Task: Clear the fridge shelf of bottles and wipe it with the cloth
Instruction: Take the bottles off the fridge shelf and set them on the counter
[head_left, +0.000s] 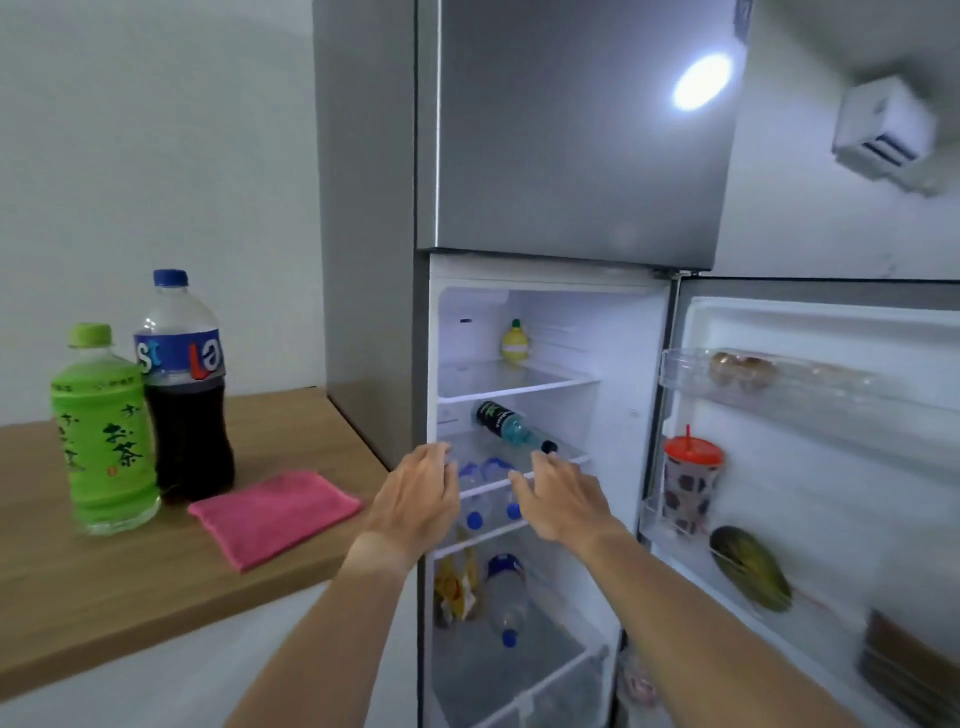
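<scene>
Open hands (415, 499), dark bottle (511, 427) just beyond

The white box (883, 132), up right of the fridge (571, 130), is blurred beyond telling. Both hands partly hide the water bottles (480, 488) under the fridge's middle shelf (550, 470).

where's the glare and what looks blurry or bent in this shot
Head view: a bright round glare spot sits on the freezer door; the white box at top right is motion-smeared; the fridge edges lean and bow from the wide-angle lens; the pink cloth and green bottle read fairly clear.
</scene>
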